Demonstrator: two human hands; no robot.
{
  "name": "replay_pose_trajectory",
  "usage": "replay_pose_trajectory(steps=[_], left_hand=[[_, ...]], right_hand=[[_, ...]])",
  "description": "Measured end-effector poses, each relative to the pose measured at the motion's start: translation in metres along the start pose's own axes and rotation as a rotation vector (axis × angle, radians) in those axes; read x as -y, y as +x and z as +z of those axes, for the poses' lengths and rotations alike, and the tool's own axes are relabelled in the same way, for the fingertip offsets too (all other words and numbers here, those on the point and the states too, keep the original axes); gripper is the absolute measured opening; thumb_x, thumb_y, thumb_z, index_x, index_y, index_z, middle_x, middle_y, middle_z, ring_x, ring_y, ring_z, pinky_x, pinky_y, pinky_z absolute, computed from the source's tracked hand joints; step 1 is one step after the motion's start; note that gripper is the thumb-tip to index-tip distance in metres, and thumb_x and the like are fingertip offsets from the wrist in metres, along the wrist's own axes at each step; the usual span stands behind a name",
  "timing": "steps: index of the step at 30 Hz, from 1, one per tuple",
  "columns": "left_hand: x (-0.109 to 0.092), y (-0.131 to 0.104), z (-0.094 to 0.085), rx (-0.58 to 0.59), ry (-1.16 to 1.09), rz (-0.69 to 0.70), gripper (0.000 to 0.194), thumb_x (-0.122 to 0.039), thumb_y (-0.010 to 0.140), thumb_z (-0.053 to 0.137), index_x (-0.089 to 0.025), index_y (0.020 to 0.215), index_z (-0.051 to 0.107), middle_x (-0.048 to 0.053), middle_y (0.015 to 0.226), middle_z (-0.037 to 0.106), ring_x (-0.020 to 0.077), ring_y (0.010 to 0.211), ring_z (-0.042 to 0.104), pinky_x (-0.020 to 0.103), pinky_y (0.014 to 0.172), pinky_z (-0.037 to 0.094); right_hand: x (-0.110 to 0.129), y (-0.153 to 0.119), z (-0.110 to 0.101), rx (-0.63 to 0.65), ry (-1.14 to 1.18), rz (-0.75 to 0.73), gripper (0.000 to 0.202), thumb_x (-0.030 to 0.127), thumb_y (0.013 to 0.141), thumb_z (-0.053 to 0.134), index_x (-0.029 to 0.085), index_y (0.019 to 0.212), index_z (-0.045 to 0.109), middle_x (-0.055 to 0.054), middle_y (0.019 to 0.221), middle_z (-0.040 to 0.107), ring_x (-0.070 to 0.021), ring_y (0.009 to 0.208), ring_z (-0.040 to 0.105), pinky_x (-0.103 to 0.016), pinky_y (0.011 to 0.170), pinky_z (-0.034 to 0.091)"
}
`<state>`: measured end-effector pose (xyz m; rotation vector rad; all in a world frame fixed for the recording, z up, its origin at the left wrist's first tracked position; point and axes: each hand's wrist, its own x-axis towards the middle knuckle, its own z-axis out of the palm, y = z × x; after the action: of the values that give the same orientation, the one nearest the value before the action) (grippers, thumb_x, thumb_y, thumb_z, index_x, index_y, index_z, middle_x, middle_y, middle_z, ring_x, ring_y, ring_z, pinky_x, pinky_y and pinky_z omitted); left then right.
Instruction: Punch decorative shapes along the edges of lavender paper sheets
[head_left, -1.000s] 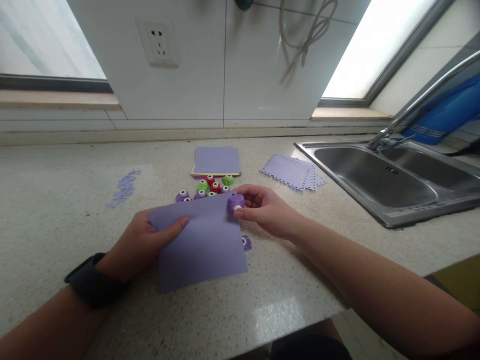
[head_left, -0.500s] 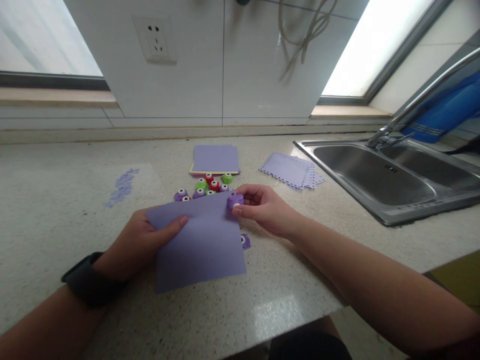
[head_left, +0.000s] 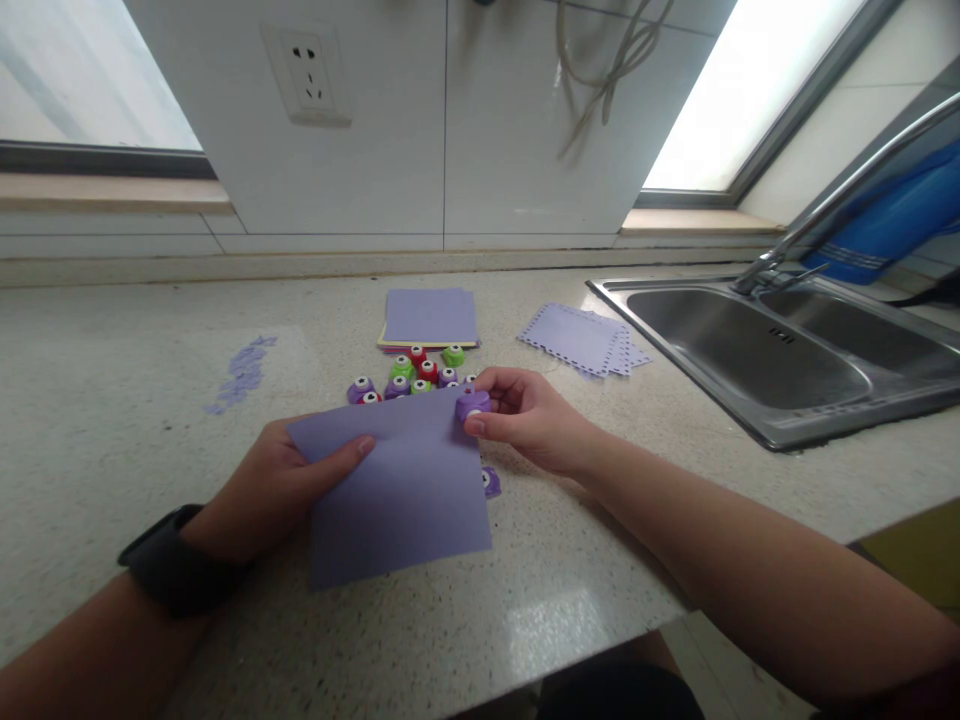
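A plain purple sheet of paper [head_left: 401, 500] is held by its left side in my left hand [head_left: 289, 475], thumb on top and fingers hidden underneath. My right hand [head_left: 525, 415] grips a small purple craft punch [head_left: 472, 403] between thumb and fingers, at the sheet's top right corner. Part of another purple punch [head_left: 490, 482] shows past the sheet's right edge on the counter. Beyond the sheet's top edge stand several red, green and purple punches [head_left: 427, 371], some partly covered by the paper.
A stack of coloured paper [head_left: 431, 316] lies behind the punches. To its right are purple sheets with punched edges [head_left: 574, 337]. Small purple paper cut-outs [head_left: 246, 375] are scattered at the left. A steel sink [head_left: 750, 345] with a faucet [head_left: 772, 262] is set into the counter at the right.
The punch and right hand have shifted very slightly right against the sheet's corner. The view has moved a touch; both hands keep their holds.
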<state>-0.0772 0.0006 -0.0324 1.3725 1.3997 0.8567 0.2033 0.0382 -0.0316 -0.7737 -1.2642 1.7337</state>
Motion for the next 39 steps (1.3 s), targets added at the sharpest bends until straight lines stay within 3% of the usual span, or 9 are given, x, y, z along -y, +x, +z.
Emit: replay_pose_trajectory(steps=[11, 39], left_hand=[[-0.0012, -0.0018, -0.0002, 0.022, -0.032, -0.002, 0.037, -0.054, 0.078, 0.086, -0.021, 0.095, 0.082, 0.006, 0.089, 0.085, 0.0248, 0.071, 0.076, 0.03, 0.061, 0.064], [-0.0025, -0.001, -0.0009, 0.023, -0.025, 0.014, 0.041, -0.055, 0.077, 0.086, -0.019, 0.097, 0.082, 0.009, 0.091, 0.085, 0.0272, 0.073, 0.077, 0.033, 0.061, 0.065]], right_hand=[[0.0, 0.0004, 0.0001, -0.001, 0.012, 0.013, 0.039, 0.024, 0.066, 0.099, 0.018, 0.085, 0.066, 0.002, 0.079, 0.071, -0.0106, 0.071, 0.069, -0.025, 0.07, 0.06], [-0.0021, 0.001, -0.0025, 0.005, 0.012, 0.001, 0.037, 0.022, 0.068, 0.098, 0.017, 0.088, 0.068, 0.002, 0.081, 0.072, -0.0107, 0.072, 0.07, -0.026, 0.073, 0.06]])
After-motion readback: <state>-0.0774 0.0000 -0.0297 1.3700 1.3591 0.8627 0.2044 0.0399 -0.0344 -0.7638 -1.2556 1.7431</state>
